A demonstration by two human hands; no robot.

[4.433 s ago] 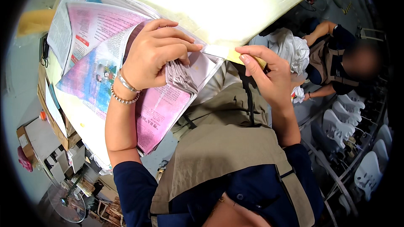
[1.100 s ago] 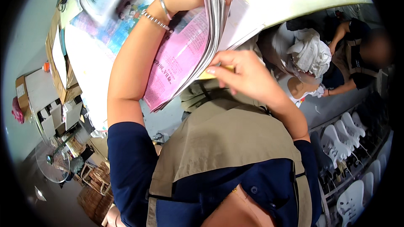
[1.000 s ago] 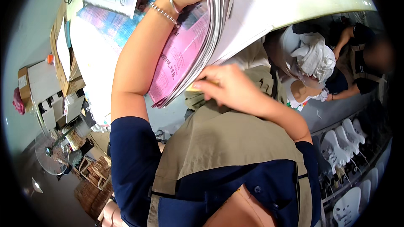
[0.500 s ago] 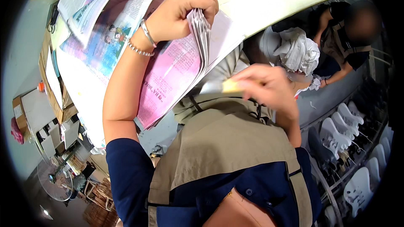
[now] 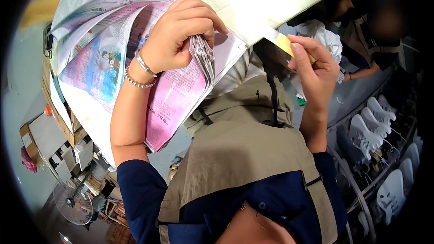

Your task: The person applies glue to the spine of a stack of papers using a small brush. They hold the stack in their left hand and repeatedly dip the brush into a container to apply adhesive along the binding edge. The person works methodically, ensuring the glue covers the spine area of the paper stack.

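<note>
My left hand (image 5: 187, 29) is closed around the bunched edge of a stack of newspapers (image 5: 176, 92), whose pink pages hang past the table's near edge. More printed sheets fan out and curl to the left of that wrist. Off to the right, my right hand (image 5: 314, 65) pinches a small flat tool with a yellow handle (image 5: 284, 43) and a pale end, probably a scraper. Its pale end lies over the table's edge, pointing up and left; whether it touches the table I cannot tell.
The pale table top (image 5: 253, 0) spans the upper area. At the upper right a co-worker (image 5: 361, 54) is beside white crumpled cloth (image 5: 323, 34). Racks of white guitar-body-shaped pieces (image 5: 366, 135) stand at the lower right. A fan (image 5: 72, 202) is at the lower left.
My right hand has moved up and right with the tool, from in front of my apron to the table edge. My left hand has shifted slightly left and down, still gripping the newspapers.
</note>
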